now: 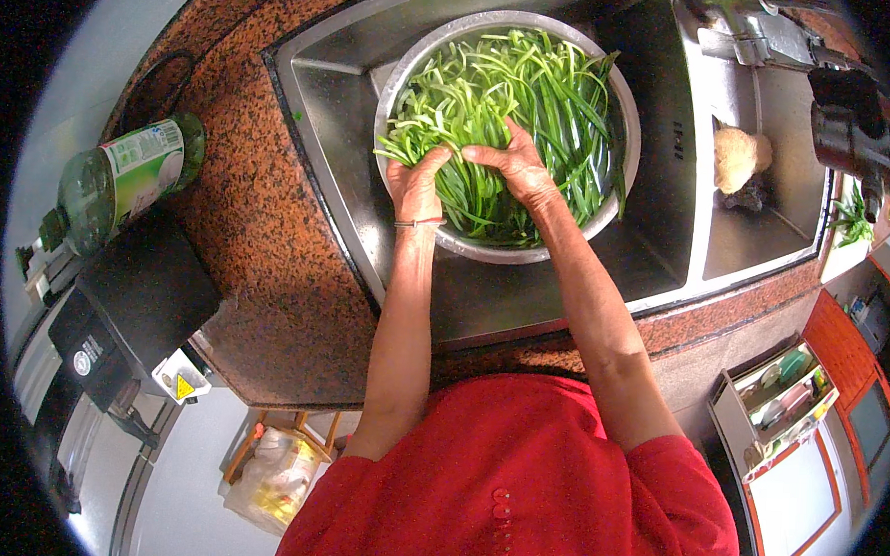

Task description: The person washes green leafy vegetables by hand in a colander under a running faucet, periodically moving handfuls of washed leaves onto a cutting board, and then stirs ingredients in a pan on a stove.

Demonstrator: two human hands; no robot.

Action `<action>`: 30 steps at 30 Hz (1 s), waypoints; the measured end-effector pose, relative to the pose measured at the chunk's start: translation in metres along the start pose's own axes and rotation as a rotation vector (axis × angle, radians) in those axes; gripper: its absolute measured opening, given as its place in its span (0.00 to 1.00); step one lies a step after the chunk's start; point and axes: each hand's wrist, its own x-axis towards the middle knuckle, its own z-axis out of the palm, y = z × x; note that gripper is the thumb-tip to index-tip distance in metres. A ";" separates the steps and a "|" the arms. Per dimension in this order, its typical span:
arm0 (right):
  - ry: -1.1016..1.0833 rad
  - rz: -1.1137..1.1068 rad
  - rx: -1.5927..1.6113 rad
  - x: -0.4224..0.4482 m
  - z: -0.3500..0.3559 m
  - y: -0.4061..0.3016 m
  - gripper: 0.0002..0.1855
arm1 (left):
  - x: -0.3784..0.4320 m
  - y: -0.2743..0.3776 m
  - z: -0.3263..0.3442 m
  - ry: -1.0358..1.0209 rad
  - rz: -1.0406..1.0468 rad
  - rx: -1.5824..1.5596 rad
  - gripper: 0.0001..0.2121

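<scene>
A round metal basin stands in the larger sink bowl. Long flat green leaves that look like garlic chives lie in water inside it. At the basin's near left side, my left hand is closed round a bundle of the pale stem ends, thumb on top. My right hand grips the same bundle just to the right, its fingers partly hidden among the leaves. The two thumbs point towards each other, slightly apart.
A tan, sponge-like lump sits in the smaller sink bowl on the right. On the speckled granite counter at left lies a large green bottle, beside a black appliance. A dark pot-like object stands at far right.
</scene>
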 end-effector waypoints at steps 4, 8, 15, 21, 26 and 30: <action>0.089 -0.031 0.053 -0.004 0.001 0.002 0.17 | -0.002 0.000 0.001 0.021 -0.016 -0.025 0.19; 0.066 -0.010 0.090 0.001 -0.011 0.006 0.13 | -0.003 -0.001 0.001 0.000 -0.016 -0.042 0.19; -0.016 -0.056 -0.007 -0.001 -0.010 0.007 0.17 | -0.005 0.006 0.011 -0.132 -0.031 0.056 0.22; -0.120 -0.067 0.008 -0.003 -0.008 0.007 0.24 | -0.003 0.006 0.015 -0.245 -0.043 0.124 0.28; -0.081 -0.030 -0.020 -0.009 0.001 -0.005 0.28 | -0.003 -0.004 0.007 -0.251 0.014 -0.043 0.31; 0.012 0.081 0.054 -0.011 -0.003 -0.006 0.27 | -0.003 -0.003 0.012 -0.212 -0.042 0.012 0.32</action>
